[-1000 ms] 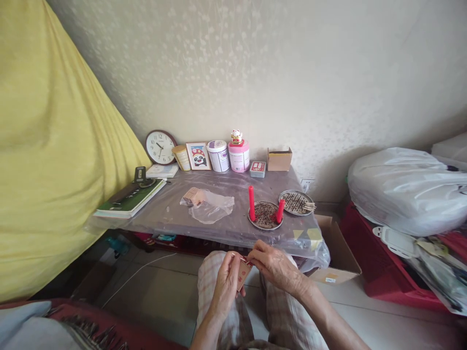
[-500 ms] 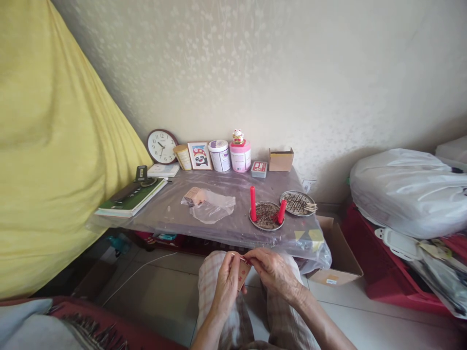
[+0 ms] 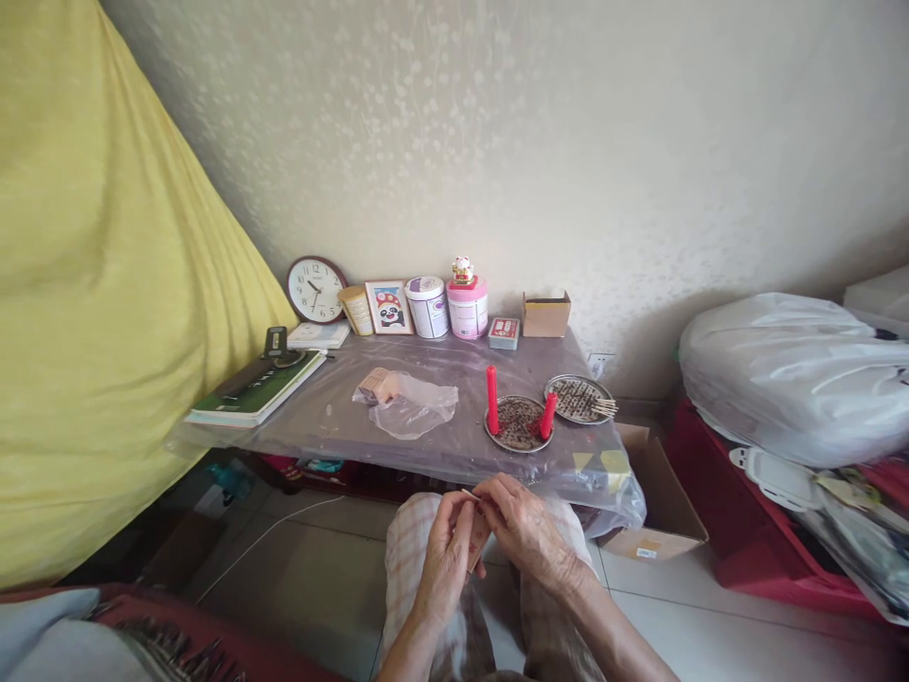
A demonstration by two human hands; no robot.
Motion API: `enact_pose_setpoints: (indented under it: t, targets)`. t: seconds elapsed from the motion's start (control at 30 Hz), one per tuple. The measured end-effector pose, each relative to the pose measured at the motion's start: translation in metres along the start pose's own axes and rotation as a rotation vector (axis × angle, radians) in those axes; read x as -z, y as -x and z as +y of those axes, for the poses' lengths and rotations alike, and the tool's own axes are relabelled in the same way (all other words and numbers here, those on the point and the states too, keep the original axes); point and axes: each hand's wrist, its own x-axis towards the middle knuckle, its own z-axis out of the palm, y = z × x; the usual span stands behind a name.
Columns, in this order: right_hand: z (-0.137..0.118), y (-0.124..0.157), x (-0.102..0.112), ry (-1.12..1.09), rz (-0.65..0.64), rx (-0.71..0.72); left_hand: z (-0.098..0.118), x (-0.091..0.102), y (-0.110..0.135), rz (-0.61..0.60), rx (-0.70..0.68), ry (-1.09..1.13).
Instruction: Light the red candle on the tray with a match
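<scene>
Hands meet over the lap, the left hand [image 3: 444, 557] clasping a small brown box [image 3: 480, 540] and the right hand [image 3: 531, 532] pinching its top end, closer in and covering more of it than a second ago, just short of the counter [image 3: 341, 417].

A home room — wall clock [image 3: 314, 289], framed picture [image 3: 389, 307], wallpaper.

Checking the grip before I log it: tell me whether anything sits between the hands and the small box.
Nothing visible does. The left hand holds the small cardboard box directly, over the lap, and the right hand meets its upper end with bare fingertips. The plastic-covered table stands beyond both hands, apart from them.
</scene>
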Motion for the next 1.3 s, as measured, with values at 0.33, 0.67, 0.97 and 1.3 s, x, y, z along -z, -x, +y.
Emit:
enact_pose_setpoints:
  t: [0.33,0.67,0.97,1.3]
  targets:
    - [-0.013,0.017,0.016,-0.327,0.087,-0.145,0.005,0.003,-0.010,0.114,-0.008,0.070]
    - [-0.015,0.035,-0.028,-0.192,0.213,0.264,0.015,0.003,-0.010,0.208,-0.104,0.022]
    - [-0.012,0.036,-0.030,-0.210,0.339,0.214,0.040,0.000,-0.001,0.273,-0.136,-0.115]
    - [-0.009,0.034,-0.027,-0.283,0.361,0.176,0.038,-0.001,-0.002,0.284,-0.151,-0.175]
